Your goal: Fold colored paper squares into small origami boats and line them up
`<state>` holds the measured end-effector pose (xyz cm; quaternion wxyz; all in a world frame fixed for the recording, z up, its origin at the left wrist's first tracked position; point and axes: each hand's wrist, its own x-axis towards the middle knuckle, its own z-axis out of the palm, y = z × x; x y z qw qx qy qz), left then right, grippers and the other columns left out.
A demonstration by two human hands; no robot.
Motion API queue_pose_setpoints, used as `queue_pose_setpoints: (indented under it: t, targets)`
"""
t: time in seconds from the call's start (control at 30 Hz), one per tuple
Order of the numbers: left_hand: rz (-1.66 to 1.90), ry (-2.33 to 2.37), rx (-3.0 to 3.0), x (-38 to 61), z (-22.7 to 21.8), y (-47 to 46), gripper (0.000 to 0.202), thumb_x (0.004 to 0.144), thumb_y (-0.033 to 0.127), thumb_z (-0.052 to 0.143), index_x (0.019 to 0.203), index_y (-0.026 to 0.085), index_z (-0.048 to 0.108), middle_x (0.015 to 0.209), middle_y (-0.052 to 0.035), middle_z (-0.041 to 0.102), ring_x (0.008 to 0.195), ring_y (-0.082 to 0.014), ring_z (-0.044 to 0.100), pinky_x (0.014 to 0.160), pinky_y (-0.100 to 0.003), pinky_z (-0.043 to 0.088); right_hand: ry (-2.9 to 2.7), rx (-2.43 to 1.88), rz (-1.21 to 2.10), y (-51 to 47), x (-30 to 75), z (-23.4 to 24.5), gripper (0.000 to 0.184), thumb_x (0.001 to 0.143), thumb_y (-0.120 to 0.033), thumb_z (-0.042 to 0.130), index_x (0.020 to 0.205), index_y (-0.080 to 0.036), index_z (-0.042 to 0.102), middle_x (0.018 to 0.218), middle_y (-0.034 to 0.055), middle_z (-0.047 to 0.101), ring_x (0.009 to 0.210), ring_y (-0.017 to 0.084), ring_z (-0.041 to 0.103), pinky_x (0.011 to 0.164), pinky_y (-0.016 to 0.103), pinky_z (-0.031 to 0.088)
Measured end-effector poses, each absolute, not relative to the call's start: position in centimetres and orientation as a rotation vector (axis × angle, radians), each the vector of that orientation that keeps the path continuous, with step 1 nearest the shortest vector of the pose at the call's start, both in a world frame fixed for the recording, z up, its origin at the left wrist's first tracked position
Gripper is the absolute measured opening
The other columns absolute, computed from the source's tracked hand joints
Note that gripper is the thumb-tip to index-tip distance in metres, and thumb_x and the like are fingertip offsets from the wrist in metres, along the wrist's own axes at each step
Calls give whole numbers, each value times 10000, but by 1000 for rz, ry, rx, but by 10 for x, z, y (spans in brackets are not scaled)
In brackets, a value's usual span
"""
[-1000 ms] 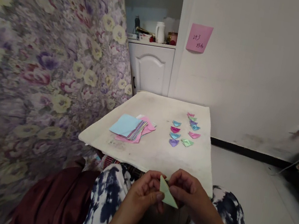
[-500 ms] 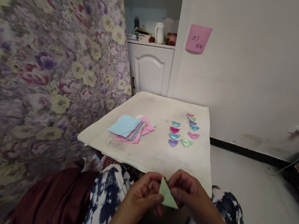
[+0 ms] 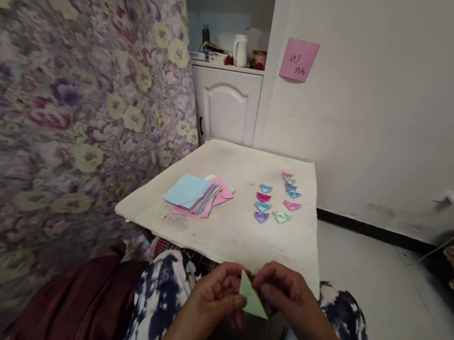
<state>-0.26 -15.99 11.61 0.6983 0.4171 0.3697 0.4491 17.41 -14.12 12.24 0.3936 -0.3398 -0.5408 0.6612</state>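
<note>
Between my hands, just past the near edge of the table, is a light green paper (image 3: 250,299) folded into a triangle. My left hand (image 3: 220,293) pinches its left side, thumb on the front face. The fingers of my right hand (image 3: 285,290) are curled and pressed at the triangle's upper right edge; the exact grip is partly hidden. Several small folded paper boats (image 3: 261,217) in purple, blue, pink and green lie in two rough columns on the right of the table. To their left rests a stack of square coloured paper (image 3: 190,192), light blue on top.
The table (image 3: 224,237) has a cream cover. A floral curtain (image 3: 88,110) hangs along the left. Behind stand a white cabinet (image 3: 227,103) and a wall with a pink note (image 3: 299,59). A charger (image 3: 452,199) with a cable is plugged in at right.
The view shifts very slightly. Both hands keep hold of the green paper in nearly the same pose, my right fingers moving only a little along its edge.
</note>
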Motion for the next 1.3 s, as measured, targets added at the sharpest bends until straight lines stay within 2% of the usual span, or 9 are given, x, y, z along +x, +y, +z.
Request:
queue_pose_setpoints:
  t: [0.17, 0.6, 0.73, 0.87, 1.0, 1.3]
  targets:
    - [969, 830, 962, -3, 115, -159, 299, 717, 228, 695, 983, 185, 566, 709, 21, 605, 472, -102, 593, 463, -200, 432, -1385, -935, 1667, -141, 174, 124, 226, 759, -357, 666, 784, -156, 566, 578, -49, 518, 499, 77, 460, 491, 198, 383]
    - [966, 806, 991, -3, 116, -159, 272, 738, 196, 668, 987, 194, 558, 697, 29, 605, 489, -104, 597, 481, -204, 435, -1233, -830, 1778, -141, 173, 117, 208, 745, -322, 680, 787, -162, 553, 628, -42, 518, 532, 75, 453, 495, 183, 357]
    - [970, 807, 1009, -3, 116, -160, 268, 754, 190, 654, 1004, 193, 557, 701, 28, 607, 503, -102, 595, 491, -203, 430, -1371, -918, 1657, -144, 174, 122, 139, 789, -285, 620, 794, -164, 553, 601, -45, 501, 528, 84, 450, 510, 201, 362]
    - [980, 823, 1046, -3, 115, -161, 249, 769, 168, 632, 1007, 190, 560, 700, 31, 601, 526, -101, 592, 512, -205, 426, -1588, -1074, 1401, -147, 175, 129, 30, 815, -192, 546, 796, -171, 558, 591, -51, 464, 540, 91, 423, 518, 211, 334]
    - [989, 871, 1086, -3, 115, -161, 243, 778, 159, 618, 1010, 196, 557, 705, 40, 584, 544, -107, 591, 522, -214, 433, -1750, -1145, 1198, -148, 176, 132, 69, 796, -127, 525, 792, -182, 567, 643, -37, 491, 588, 103, 429, 550, 222, 335]
    - [990, 952, 1135, -1, 107, -153, 269, 764, 95, 600, 1012, 196, 572, 731, 36, 609, 599, -117, 611, 598, -232, 463, -1832, -1066, 1276, -130, 179, 118, 135, 708, -52, 568, 730, -171, 629, 738, -13, 552, 651, 115, 489, 583, 220, 370]
